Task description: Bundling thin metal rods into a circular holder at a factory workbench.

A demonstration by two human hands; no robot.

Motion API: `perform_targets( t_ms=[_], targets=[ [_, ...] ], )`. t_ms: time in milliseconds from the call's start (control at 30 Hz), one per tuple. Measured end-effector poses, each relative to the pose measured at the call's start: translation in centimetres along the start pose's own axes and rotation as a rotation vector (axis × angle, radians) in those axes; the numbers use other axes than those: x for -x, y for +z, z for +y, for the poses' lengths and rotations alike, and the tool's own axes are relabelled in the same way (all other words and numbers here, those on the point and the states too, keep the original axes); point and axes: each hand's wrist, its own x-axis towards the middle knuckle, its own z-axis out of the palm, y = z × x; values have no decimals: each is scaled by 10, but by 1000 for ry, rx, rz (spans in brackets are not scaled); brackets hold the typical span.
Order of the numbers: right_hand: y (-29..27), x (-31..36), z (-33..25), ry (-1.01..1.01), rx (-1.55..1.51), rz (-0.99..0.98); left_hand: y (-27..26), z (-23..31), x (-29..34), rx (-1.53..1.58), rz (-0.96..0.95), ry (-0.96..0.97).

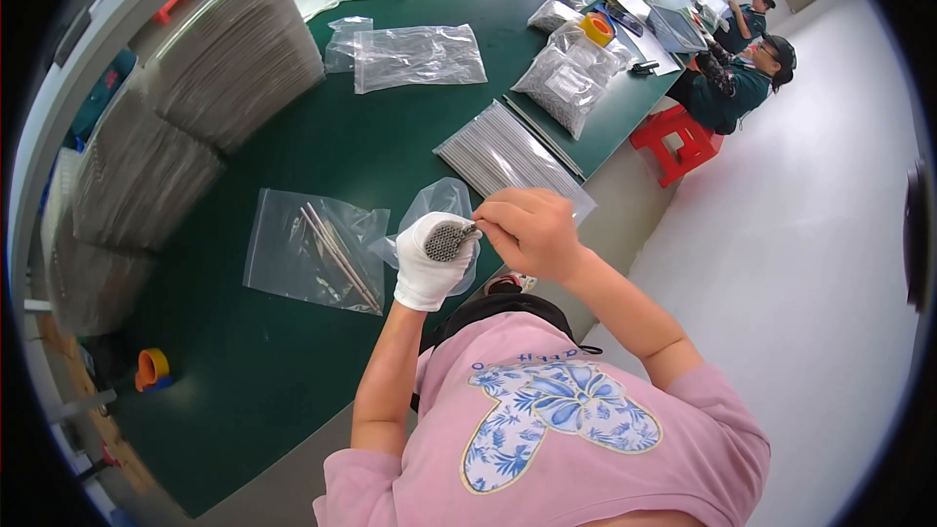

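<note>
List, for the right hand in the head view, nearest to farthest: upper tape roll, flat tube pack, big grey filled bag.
From the right hand:
1. Flat tube pack: just beyond it on the table.
2. Big grey filled bag: past the pack, slightly right.
3. Upper tape roll: at the bag's far end.

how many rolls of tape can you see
2: one orange tape roll on the green table at near left, another by the bulging clear bag farther right; more may be hidden.

hands [427, 280] [537, 236]: 2; held bundle [444, 243]: 1; tape rolls [596, 29] [150, 370] visible: 2
</note>
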Motion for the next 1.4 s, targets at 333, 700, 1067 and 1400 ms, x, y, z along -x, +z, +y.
perform_targets(
  t_ms=[333, 700, 1067, 1400],
  targets=[
    [14, 9, 8, 35, -138, 7, -3, -2, 3, -39, -5, -10],
    [21, 10, 9, 42, -116, -44, -6, -14, 3, -112, 8, -9],
    [30, 24, 10, -19, -171, 102, -4, -18, 10, -38, -4, 7],
    [13, -2, -3, -97, -297, 289, -7, -21, 10, -93, 16, 5]
  ],
)
